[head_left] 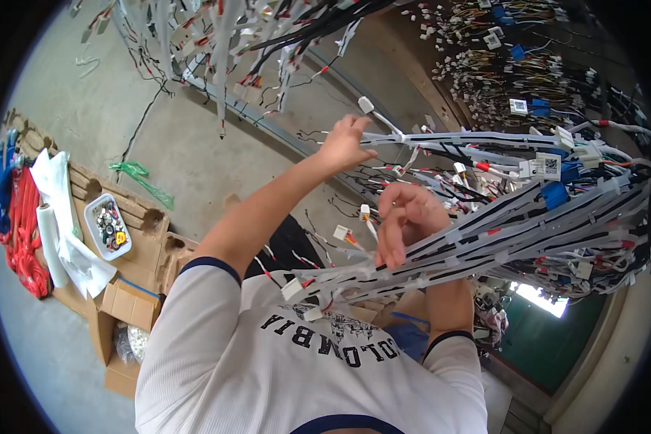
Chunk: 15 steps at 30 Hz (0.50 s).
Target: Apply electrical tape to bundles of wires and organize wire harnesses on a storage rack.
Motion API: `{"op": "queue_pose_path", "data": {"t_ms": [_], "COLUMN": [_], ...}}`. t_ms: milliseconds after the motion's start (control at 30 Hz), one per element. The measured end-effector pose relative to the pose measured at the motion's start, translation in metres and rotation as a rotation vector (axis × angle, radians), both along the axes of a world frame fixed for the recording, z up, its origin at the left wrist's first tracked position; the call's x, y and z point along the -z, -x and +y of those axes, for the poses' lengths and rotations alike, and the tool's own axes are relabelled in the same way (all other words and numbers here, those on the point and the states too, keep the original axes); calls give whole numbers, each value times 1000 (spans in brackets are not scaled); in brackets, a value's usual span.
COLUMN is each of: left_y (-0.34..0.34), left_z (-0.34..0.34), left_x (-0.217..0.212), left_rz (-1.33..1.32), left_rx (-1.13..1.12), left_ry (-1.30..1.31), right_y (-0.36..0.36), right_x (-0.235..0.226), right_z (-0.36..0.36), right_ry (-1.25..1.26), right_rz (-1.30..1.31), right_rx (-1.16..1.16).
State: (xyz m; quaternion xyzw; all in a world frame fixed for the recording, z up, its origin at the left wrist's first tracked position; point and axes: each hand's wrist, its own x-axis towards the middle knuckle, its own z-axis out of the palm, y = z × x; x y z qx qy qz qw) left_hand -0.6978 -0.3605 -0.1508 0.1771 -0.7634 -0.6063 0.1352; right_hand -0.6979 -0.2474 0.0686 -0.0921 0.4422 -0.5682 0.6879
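Long wire harnesses (pixel 477 235) in whitish translucent sleeving, with black wires and white connectors, stretch from the right toward my chest. Behind them, my left hand (pixel 346 145) is closed around the loose end of an upper wire harness (pixel 470 137), its thumb below and fingers above. A white connector (pixel 366 105) sticks up beside those fingers. My right hand (pixel 412 220) is in the gap between the upper and lower harnesses, its forearm passing under the lower bundle. Its fingers are loosely curled and apart, and nothing shows between them. White connectors (pixel 294 291) hang at the near ends.
More harnesses (pixel 224 43) hang at the top, and dense wire bundles (pixel 513 72) fill the upper right. At left, cardboard (pixel 148 224) on the floor carries a white tub of small parts (pixel 108 228), red bundles (pixel 32 231) and white sheeting (pixel 72 224). Green plastic (pixel 145 184) lies nearby.
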Motion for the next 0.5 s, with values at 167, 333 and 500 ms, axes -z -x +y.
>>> {"op": "queue_pose_path", "data": {"t_ms": [167,333,500], "left_y": [31,-36,-133], "left_z": [16,-21,-71], "left_x": [17,25,-31], "left_rz": [240,175,-4], "left_rx": [-48,22,171], "left_ry": [-207,-639,-403], "right_y": [-1,11,18], "right_x": [-5,11,26], "right_z": [-9,-5,-4], "right_ry": [-10,75,81], "right_rz": [-72,-208,-167], "right_rx": [105,123,77]}}
